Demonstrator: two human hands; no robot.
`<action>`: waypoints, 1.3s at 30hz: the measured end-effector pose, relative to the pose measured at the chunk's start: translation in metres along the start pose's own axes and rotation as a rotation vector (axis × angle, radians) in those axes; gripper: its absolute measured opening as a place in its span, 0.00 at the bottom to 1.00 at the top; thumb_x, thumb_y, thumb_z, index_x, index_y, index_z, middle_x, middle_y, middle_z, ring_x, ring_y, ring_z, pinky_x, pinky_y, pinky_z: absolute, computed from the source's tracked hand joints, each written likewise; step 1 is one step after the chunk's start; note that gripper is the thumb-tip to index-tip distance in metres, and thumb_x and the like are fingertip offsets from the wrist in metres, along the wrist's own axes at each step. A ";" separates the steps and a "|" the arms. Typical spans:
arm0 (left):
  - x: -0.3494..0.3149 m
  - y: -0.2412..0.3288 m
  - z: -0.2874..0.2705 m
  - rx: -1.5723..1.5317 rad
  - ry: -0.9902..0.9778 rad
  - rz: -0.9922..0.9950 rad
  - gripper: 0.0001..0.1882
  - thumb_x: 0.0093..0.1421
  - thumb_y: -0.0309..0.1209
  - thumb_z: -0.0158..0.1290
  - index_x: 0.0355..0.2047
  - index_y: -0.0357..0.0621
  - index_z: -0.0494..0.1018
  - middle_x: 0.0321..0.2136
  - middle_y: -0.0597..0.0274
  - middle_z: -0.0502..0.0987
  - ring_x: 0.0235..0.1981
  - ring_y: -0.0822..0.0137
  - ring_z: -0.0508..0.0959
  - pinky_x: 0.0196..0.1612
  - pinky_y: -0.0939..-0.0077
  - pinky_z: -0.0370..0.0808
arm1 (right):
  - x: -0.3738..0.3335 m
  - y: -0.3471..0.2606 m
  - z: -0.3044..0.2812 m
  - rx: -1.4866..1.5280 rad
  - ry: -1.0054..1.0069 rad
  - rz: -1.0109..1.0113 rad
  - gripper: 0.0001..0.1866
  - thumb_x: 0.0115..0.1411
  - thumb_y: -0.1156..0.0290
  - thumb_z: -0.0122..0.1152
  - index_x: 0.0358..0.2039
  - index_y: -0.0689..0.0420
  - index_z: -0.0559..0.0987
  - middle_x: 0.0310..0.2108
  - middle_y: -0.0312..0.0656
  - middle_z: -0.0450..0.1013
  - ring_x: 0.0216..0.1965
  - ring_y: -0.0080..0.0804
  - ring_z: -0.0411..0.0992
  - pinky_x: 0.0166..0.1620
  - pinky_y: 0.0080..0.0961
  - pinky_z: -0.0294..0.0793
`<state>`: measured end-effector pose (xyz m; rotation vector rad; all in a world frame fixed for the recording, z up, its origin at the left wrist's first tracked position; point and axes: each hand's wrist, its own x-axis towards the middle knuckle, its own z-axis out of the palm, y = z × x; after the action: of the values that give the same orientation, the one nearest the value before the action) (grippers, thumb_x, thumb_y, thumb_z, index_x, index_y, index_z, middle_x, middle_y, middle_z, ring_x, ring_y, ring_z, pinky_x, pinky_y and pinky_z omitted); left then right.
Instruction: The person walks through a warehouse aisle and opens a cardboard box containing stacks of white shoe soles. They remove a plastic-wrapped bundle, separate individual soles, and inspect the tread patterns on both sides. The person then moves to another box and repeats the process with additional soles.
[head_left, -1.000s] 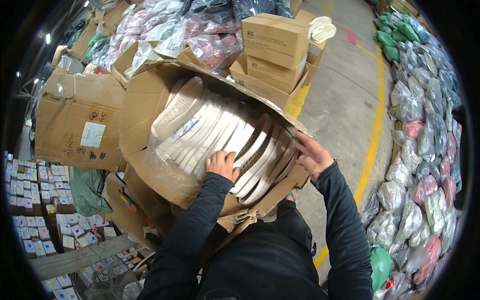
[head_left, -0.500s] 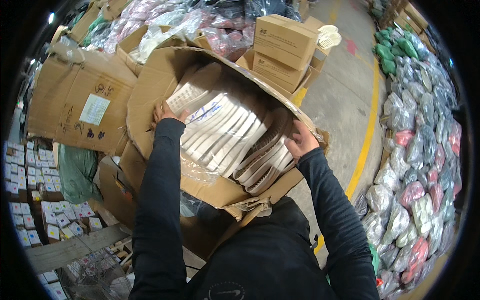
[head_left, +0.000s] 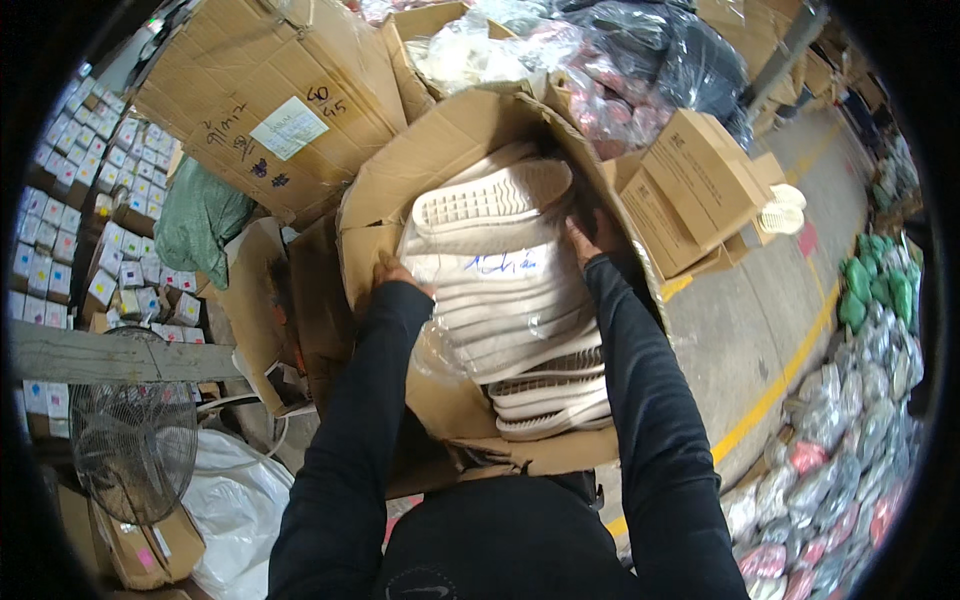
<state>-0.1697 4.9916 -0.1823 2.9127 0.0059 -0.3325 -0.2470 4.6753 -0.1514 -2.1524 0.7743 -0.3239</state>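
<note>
Brown cardboard forms the large open carton (head_left: pixel 440 150) at frame centre, holding a plastic-wrapped row of cream ribbed soles (head_left: pixel 500 290). Our right hand (head_left: pixel 592 238) has reached deeper inside, so it and our left hand (head_left: pixel 396 272) now flank the row; whether either grip is closed, we cannot tell.

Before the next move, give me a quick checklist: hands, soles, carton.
1. Left hand at the left end of the wrapped white soles: ok.
2. Right hand at their right end: ok.
3. Support from beneath the bundle: cannot tell, its underside is hidden.
4. Carton open above the bundle: ok.
5. Clear gap between bundle and lower soles: not ok, they are packed close together.
</note>
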 end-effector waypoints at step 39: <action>-0.297 -0.194 -0.184 -1.325 0.605 -0.384 0.11 0.62 0.32 0.50 0.24 0.44 0.67 0.22 0.70 0.66 0.25 0.78 0.65 0.32 0.84 0.61 | -0.250 -0.076 0.035 0.174 -0.749 -0.049 0.15 0.62 0.60 0.54 0.31 0.61 0.78 0.26 0.58 0.75 0.31 0.56 0.75 0.36 0.43 0.74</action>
<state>-0.4231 5.2252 0.0196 1.5631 0.6136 0.3910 -0.3936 4.8896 -0.1085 -1.9129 0.2485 0.3703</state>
